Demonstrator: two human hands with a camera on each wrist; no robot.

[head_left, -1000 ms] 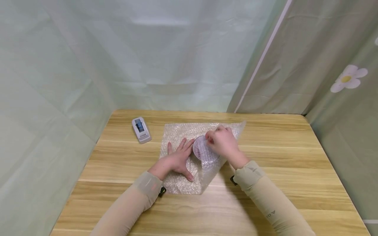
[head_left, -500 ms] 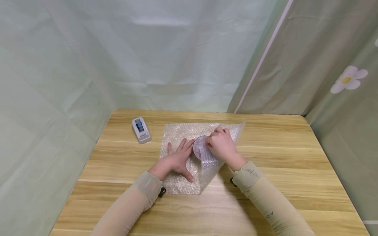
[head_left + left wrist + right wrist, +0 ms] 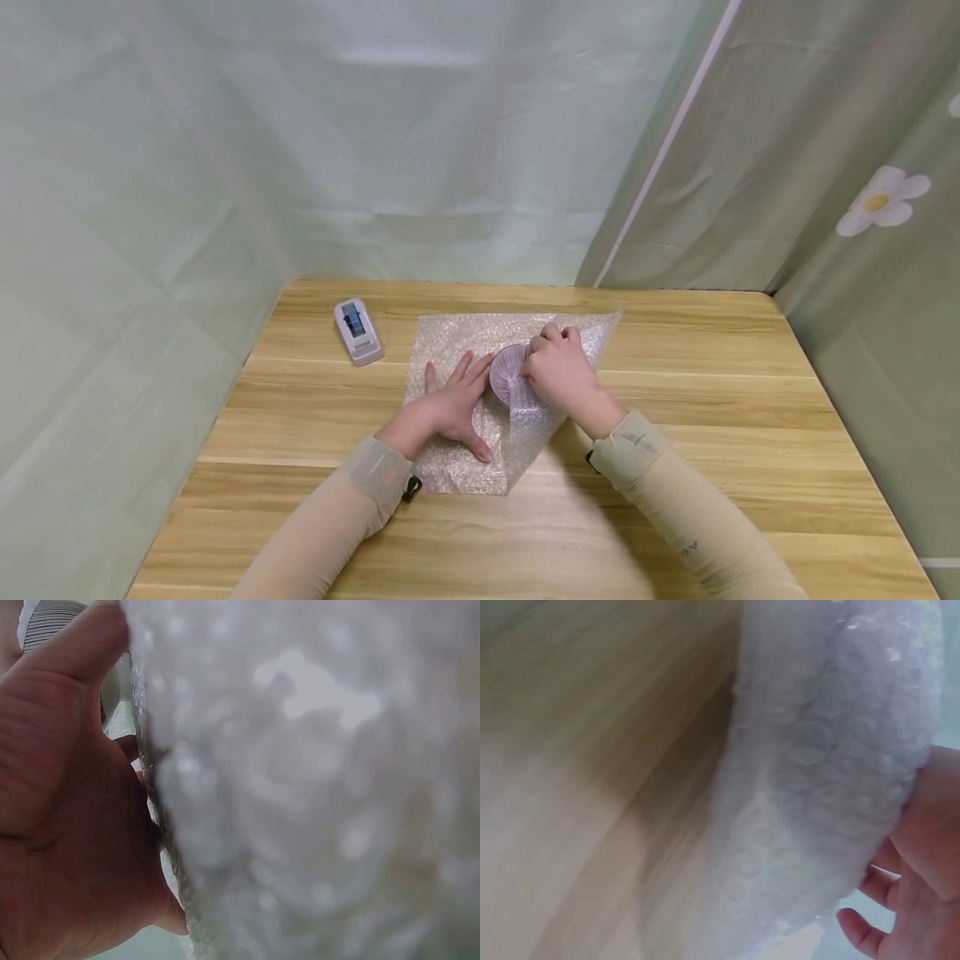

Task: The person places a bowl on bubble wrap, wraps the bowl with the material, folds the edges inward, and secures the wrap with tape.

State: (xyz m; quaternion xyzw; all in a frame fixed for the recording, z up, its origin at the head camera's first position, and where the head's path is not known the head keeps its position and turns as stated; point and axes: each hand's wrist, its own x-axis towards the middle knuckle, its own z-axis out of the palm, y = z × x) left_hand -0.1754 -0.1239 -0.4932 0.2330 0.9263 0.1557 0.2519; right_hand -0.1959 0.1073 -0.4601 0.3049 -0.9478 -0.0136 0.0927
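Observation:
A sheet of bubble wrap (image 3: 457,333) lies on the wooden table in the head view, with a small round bowl (image 3: 504,372) marked with radiating stripes on it. My left hand (image 3: 448,408) rests on the sheet with spread fingers, its fingertips right at the bowl's left rim. Fingers of my right hand (image 3: 564,371) pinch the folded right side of the sheet over the bowl, covering its right part. Blurred bubble wrap (image 3: 810,765) fills much of the right wrist view. The striped bowl (image 3: 56,622) shows partly behind my left hand in the left wrist view.
A grey-white handheld case with a dark window (image 3: 359,332) lies at the table's back left. Bare wood (image 3: 720,417) stretches to the right of the sheet. Pale curtains (image 3: 450,150) hang behind the table and along its sides.
My right hand has shifted slightly lower over the bowl, still pinching the bubble wrap. The left hand, the bowl and the case have stayed in place.

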